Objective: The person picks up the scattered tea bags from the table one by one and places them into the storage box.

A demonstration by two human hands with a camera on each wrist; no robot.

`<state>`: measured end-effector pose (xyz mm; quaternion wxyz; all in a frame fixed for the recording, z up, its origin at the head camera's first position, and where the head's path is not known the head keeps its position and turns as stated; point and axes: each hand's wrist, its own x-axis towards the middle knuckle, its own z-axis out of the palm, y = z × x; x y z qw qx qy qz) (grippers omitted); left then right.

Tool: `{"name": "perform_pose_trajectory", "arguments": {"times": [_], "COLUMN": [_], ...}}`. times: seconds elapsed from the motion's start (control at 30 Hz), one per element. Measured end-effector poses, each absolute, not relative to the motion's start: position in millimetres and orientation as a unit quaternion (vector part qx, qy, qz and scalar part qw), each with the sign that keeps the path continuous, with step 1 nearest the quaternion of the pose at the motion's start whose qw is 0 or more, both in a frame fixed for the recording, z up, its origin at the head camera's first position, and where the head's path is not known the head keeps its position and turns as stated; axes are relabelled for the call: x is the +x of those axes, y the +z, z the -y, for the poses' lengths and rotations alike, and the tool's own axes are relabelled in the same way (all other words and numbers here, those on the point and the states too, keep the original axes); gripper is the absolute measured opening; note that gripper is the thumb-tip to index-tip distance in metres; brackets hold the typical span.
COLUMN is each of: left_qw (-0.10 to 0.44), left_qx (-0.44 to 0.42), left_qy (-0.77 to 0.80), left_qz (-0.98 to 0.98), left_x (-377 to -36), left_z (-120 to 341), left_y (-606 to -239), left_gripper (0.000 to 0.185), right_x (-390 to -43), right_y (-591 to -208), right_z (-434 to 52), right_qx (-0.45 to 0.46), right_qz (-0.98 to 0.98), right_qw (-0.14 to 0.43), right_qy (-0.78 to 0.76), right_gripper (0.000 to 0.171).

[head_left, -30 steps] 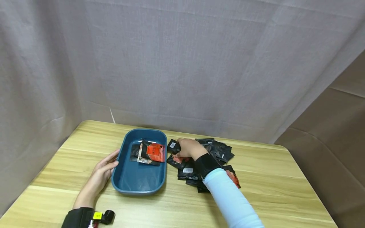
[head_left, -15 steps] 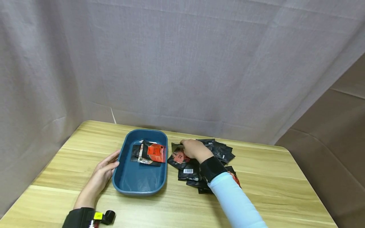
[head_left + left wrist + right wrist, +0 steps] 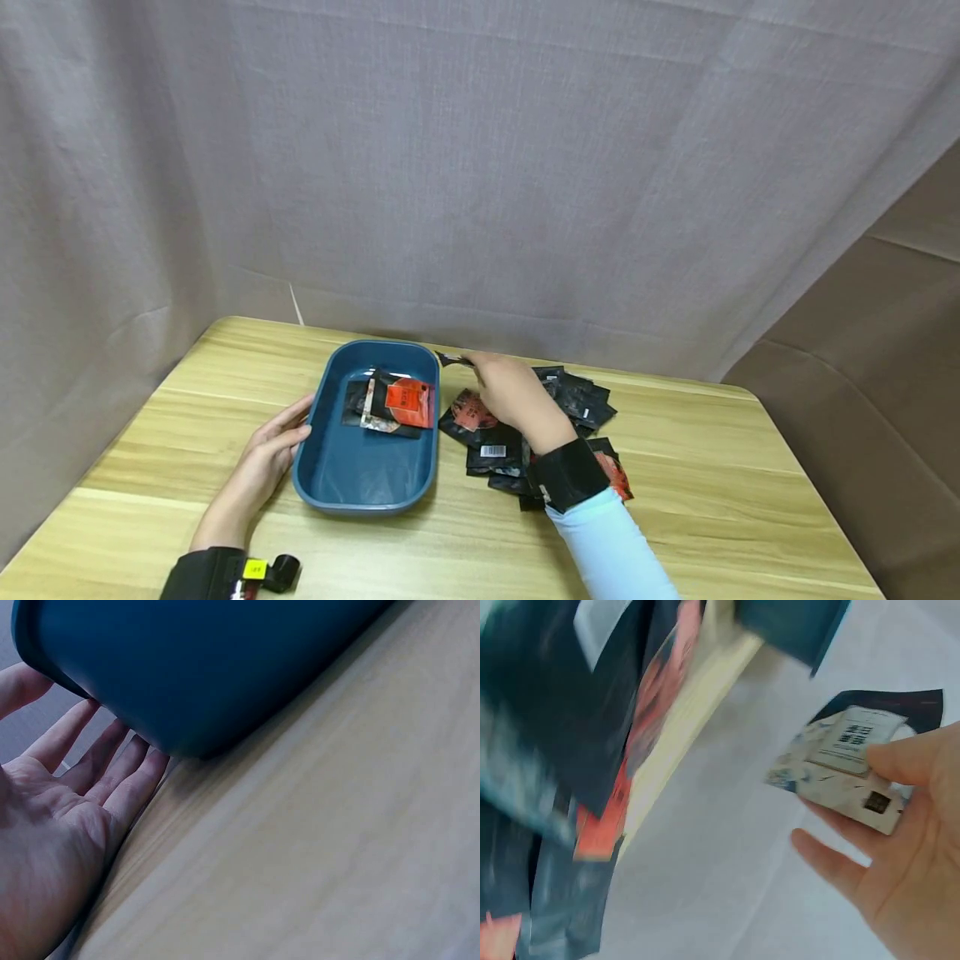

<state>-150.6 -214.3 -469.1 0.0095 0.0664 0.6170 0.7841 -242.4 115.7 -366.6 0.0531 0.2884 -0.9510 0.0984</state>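
Note:
My right hand (image 3: 517, 398) pinches a small packet (image 3: 847, 761) between thumb and fingers, raised beside the tray's far right corner. In the right wrist view this packet shows a cream patterned face, a pale label and a dark end; the head view catches it nearly edge-on. A dark blue tray (image 3: 367, 475) stands to the left, with several overlapping packets (image 3: 405, 400) in its far half, the top one orange and black. My left hand (image 3: 266, 454) touches the tray's left side, fingers fairly straight against its outer wall in the left wrist view.
Several black packets (image 3: 588, 400) lie in a loose pile right of the tray, one with an orange-red label (image 3: 471, 412) and one with a barcode (image 3: 492, 451). The wooden table (image 3: 720, 483) ends at a grey cloth (image 3: 480, 183) behind.
My right hand has picked up a packet from the pile's left end, lifting it slightly up and toward the tray. The left hand and the tray have stayed put.

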Motion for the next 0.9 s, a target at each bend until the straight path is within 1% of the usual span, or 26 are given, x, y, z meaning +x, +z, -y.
{"name": "perform_pose_trajectory", "arguments": {"times": [0.07,0.17,0.43,0.67,0.9], "left_qw": [0.01,0.01,0.009,0.008,0.01], "left_qx": [0.066,0.069,0.074,0.081,0.081], "left_qy": [0.787,0.792,0.793,0.796,0.791], "left_qz": [-0.614,-0.607,-0.605,-0.599,-0.606], "left_x": [-150,-150,-150,-151,-151], "left_z": [214,213,213,213,213], "left_y": [-470,-470,-470,-471,-471], "left_gripper": [0.057,0.057,0.056,0.055,0.055], "right_x": [-233,-217,-181,-172,-170], "right_y": [-367,-368,-376,-390,-396], "right_z": [-110,-99,-72,-62,-58], "right_qx": [0.314,0.348,0.402,0.402,0.378], "right_qz": [0.94,0.926,0.903,0.903,0.915], "right_qw": [0.076,0.093,0.113,0.109,0.095], "right_qy": [0.108,0.115,0.101,0.111,0.107], "right_gripper": [0.039,0.043,0.041,0.035,0.042]}}
